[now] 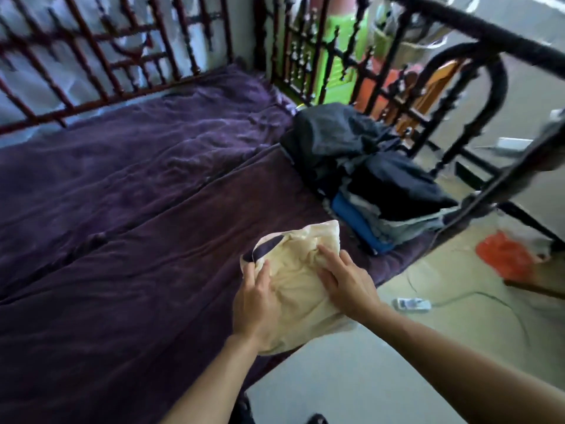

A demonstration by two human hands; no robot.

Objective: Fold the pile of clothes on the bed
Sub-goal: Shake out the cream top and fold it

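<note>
A folded cream garment (298,289) with a dark collar lies at the near right edge of the purple bed (137,209). My left hand (255,301) lies on the garment's left side, its fingers over the edge by the collar. Flat on the right side of the cream garment rests my right hand (342,281) with straight fingers. Beyond it, by the footboard, stands a stack of folded clothes (385,209), dark on top with blue and grey layers below. Behind the stack sits a loose heap of dark clothes (330,133).
A dark wooden lattice rail (91,56) runs along the far side of the bed and a black turned-wood footboard (458,87) stands at the right. On the floor lie a white power strip (411,303) with a cable and an orange bag (507,258).
</note>
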